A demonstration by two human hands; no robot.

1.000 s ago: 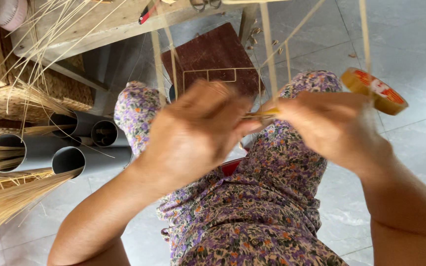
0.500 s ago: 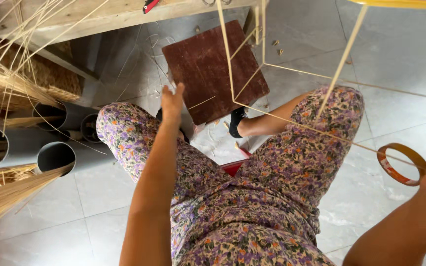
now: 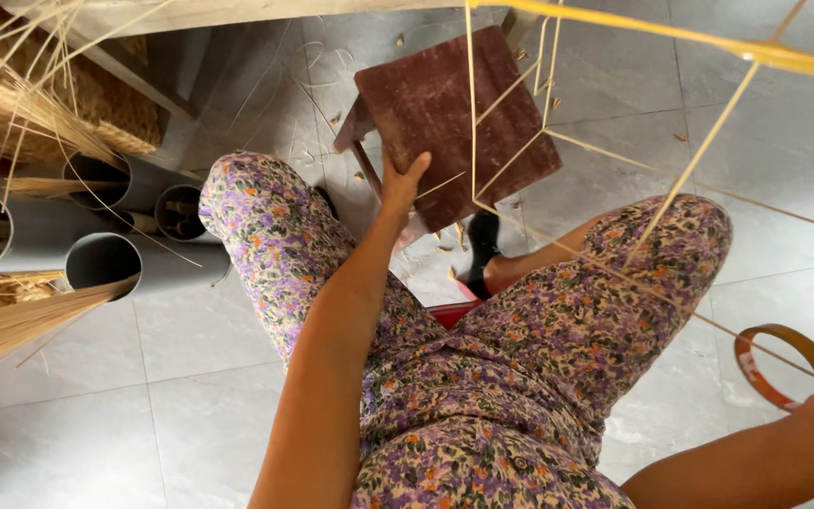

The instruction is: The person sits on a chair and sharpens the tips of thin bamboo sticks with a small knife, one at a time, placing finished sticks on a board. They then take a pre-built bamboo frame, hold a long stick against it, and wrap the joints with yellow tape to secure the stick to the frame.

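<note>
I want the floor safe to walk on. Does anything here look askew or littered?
Yes. The small dark red stool is tipped up on edge, with the left hand at its side. Small chips and thin fibre strands litter the grey tiles around it.

A dark red-brown wooden stool stands tilted on the grey tiles ahead of my knees. A tape roll, tan outside, red inside, hangs by my right knee.
</note>
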